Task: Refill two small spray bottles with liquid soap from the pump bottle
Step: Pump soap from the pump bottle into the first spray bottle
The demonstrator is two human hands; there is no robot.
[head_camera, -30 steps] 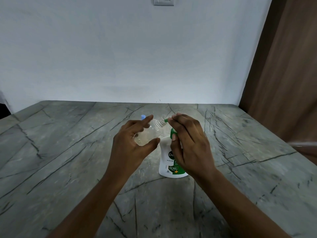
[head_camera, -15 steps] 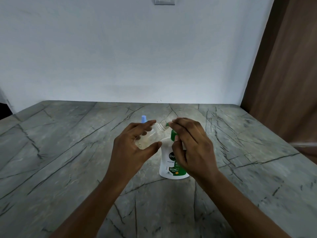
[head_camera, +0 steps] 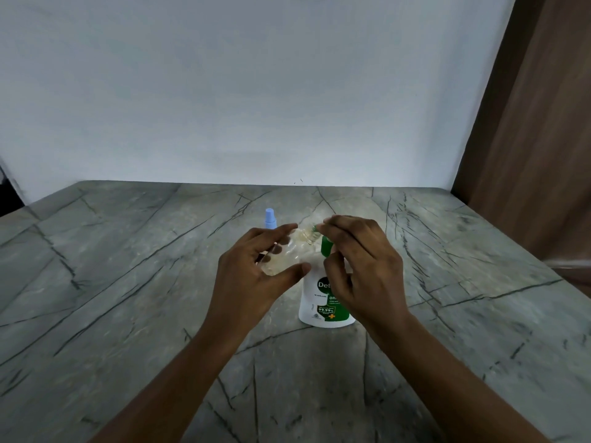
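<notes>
My left hand (head_camera: 252, 276) grips a small clear spray bottle (head_camera: 287, 251), tilted with its open neck pointing right. The neck touches the green nozzle of the white pump bottle (head_camera: 316, 302), which stands on the table behind my hands. My right hand (head_camera: 361, 270) rests on top of the green pump head (head_camera: 326, 247), fingers curled over it. A second small bottle with a light blue spray cap (head_camera: 270, 218) stands just behind my left hand, its body hidden.
The grey marbled table (head_camera: 128, 282) runs to a white wall at the back. A brown wooden panel (head_camera: 537, 123) rises at the right edge. A dark gap shows at the far left.
Both hands keep their hold on the bottles, with the clear bottle's neck staying at the pump nozzle. My view has tilted slightly downward.
</notes>
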